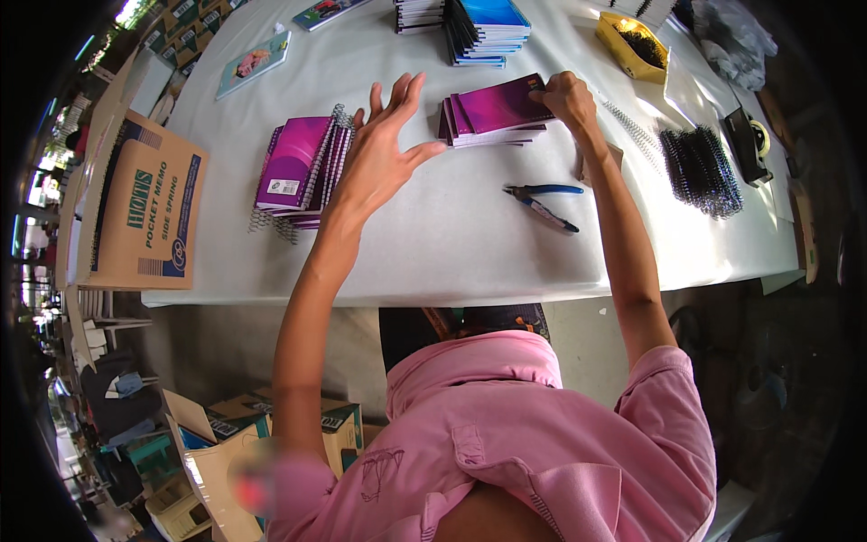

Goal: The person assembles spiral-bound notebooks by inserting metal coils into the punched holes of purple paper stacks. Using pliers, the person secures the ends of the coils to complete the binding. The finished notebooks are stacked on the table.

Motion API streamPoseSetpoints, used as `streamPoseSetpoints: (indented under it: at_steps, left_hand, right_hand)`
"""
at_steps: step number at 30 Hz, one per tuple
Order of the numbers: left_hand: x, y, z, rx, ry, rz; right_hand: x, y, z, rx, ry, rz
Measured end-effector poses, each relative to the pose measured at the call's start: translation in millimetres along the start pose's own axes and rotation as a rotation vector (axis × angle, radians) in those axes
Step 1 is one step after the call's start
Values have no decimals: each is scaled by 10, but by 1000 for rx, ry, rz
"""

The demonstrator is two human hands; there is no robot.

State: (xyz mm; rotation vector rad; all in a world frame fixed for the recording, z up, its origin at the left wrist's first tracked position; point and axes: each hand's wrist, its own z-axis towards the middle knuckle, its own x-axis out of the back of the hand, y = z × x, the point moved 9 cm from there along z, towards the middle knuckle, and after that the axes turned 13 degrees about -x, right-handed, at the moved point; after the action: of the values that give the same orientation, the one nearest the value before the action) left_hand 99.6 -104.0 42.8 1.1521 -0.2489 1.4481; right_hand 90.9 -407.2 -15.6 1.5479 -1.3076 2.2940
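My right hand [571, 101] is closed on the right end of a purple memo notebook [499, 104], the top one on a small, slightly fanned stack. Its pages show below as white edges [495, 139]. My left hand [384, 149] hovers with spread fingers and nothing in them, between that stack and a pile of purple spiral notebooks [293, 167] to the left. Wire coils [280, 226] stick out around that pile. Blue-handled pliers [553, 190] lie on the table below the right stack.
Dark wire coils [700, 172] are bunched at the right of the white-covered table [433, 253], beside a tape dispenser [748, 149]. A yellow container [614, 56] stands far right. Blue notebooks [488, 41] are stacked at the back. A cardboard box [172, 212] is at left.
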Motion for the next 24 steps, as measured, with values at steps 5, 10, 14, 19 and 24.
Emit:
streamPoseSetpoints:
  at_steps: [5,10,14,19,24]
  left_hand:
    - [-47,42,449,27,27,-249]
    - [-157,58,288,171,279,-1162]
    - [-370,21,-217,110,626,-1521]
    - [97,-34,-737,141,511,-837]
    - [-78,743,-407,-185,-102,474]
  right_hand:
    - [708,-1200,-836,688,-2,285]
    - [908,-1153,-1237,413,18,827]
    - [-50,-809,-1657,-85,-560,1353]
    - [-94,-638,-1889,27,-522,963]
    - [-637,-348,-2055,125,-456,643]
